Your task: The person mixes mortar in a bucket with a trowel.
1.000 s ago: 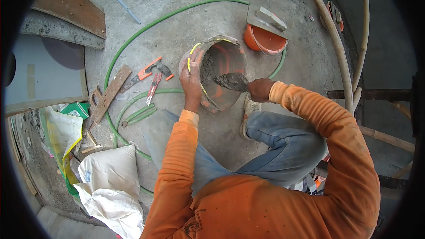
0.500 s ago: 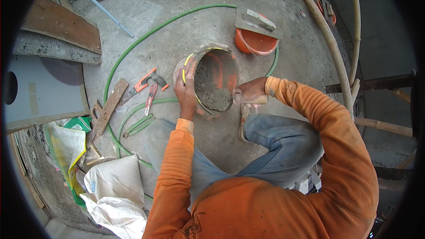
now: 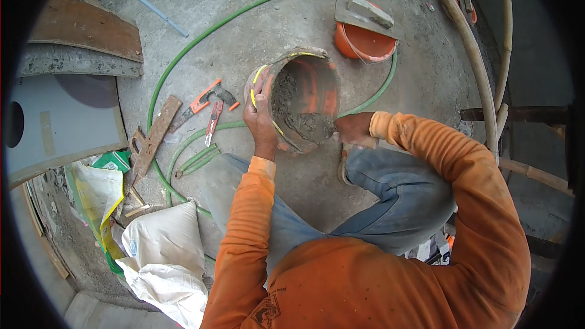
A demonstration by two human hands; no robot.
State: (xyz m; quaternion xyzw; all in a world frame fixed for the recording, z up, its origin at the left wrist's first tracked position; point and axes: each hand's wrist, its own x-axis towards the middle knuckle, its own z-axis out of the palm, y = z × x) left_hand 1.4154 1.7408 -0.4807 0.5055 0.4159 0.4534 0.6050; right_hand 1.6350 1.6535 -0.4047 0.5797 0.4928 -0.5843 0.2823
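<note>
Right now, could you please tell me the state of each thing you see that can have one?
Large bucket: holding grey mix
Trowel: blade inside the large bucket, coated
Left hand: gripping the large bucket's side
Right hand: closed around the trowel's handle
Small bucket: partly covered
Float: lying across the small bucket's rim
Green hose: loosely looped
White sack: bulging

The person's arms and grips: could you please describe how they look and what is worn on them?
Long orange sleeves cover both arms: the left sleeve and the right sleeve look creased along the forearms. The left cuff and right cuff are a paler orange. The left grip and right grip are bare hands, with no gloves visible.
</note>
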